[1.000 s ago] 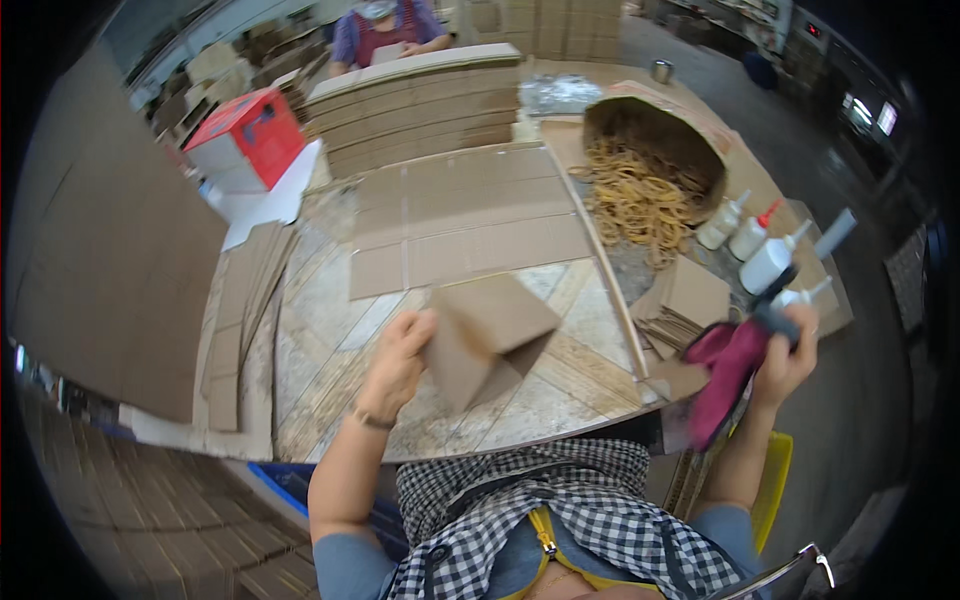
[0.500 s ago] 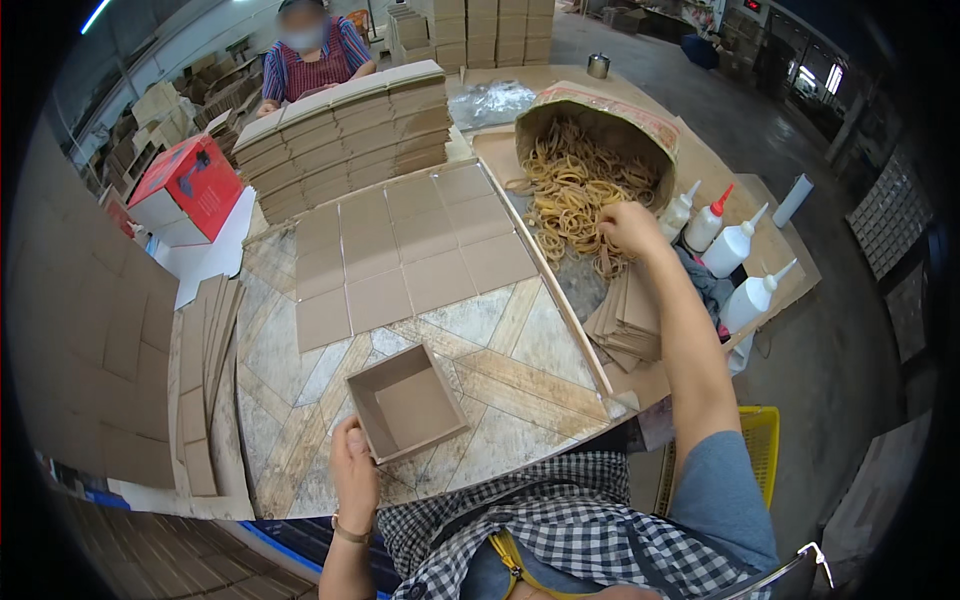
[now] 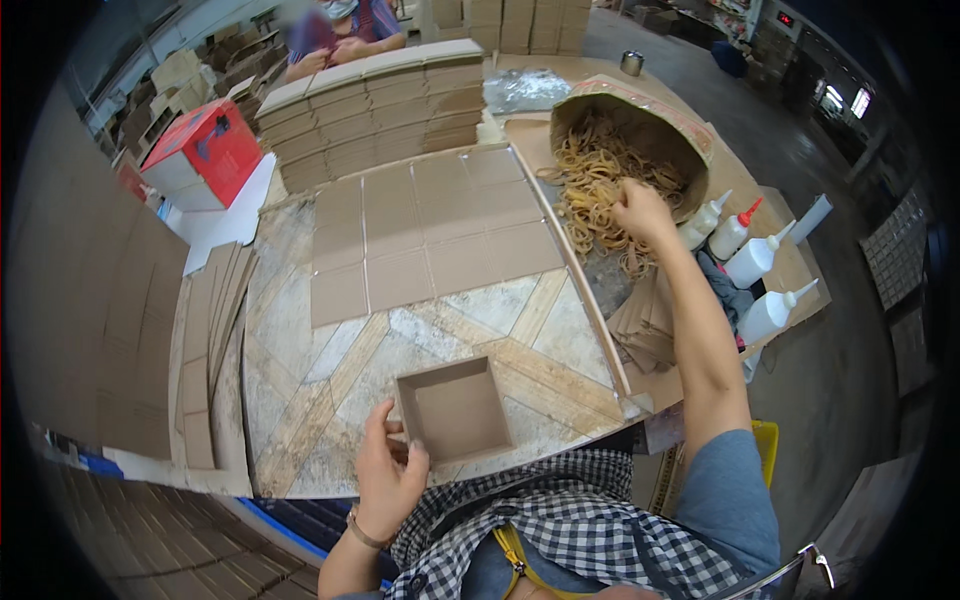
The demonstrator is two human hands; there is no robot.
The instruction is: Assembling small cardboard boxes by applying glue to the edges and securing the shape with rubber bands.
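Note:
An open, square brown cardboard box (image 3: 458, 410) sits near the front edge of the patterned table, its bare inside facing up. Beside its left wall is my left hand (image 3: 392, 475), thumb and fingers apart, touching or nearly touching the near left corner. To the right, a tipped sack (image 3: 690, 135) spills a heap of tan rubber bands (image 3: 590, 190). My right hand (image 3: 645, 212) reaches into this heap with its fingers pinched together on bands; how many it holds is hidden.
Flat cardboard sheets (image 3: 430, 235) lie beyond the box, with a tall cardboard stack (image 3: 370, 110) behind. White glue bottles (image 3: 755, 260) and small cardboard pieces (image 3: 645, 320) are at right. A red-and-white carton (image 3: 205, 155) stands far left. Across the table sits another person (image 3: 345, 35).
The box has turned squarer to me and shifted right. My left hand has moved along with it, loosening from its edge. My right hand stays in the rubber bands, its fingers more closed.

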